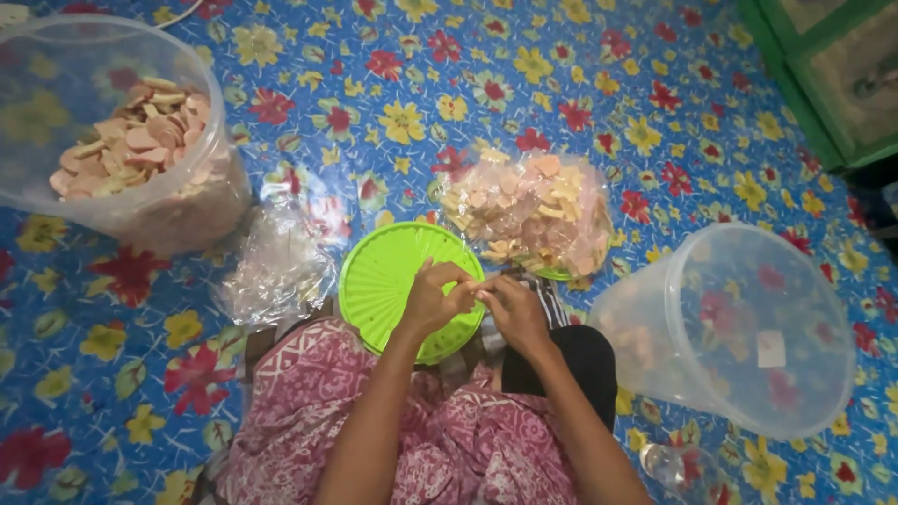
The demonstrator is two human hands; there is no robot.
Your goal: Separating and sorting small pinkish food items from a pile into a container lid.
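Covering the floor, a flowered blue mat (561,84); both hands' (472,304) grip state unclear.

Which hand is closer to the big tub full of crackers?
Left. The left hand is over the green lid, nearer the cracker tub; the right hand sits farther right.

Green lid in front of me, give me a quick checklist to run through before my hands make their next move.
1. Green lid flat on the floor mat, bare: ok.
2. Left hand and right hand meet over the lid's edge, fingertips pinched together: ok.
3. What the fingertips pinch: cannot tell, too small.
4. Bagged crackers lie just beyond the hands, within reach: ok.
5. Empty clear tub on the right lies tilted on its side: not ok.
6. Tub of crackers upright at far left: ok.
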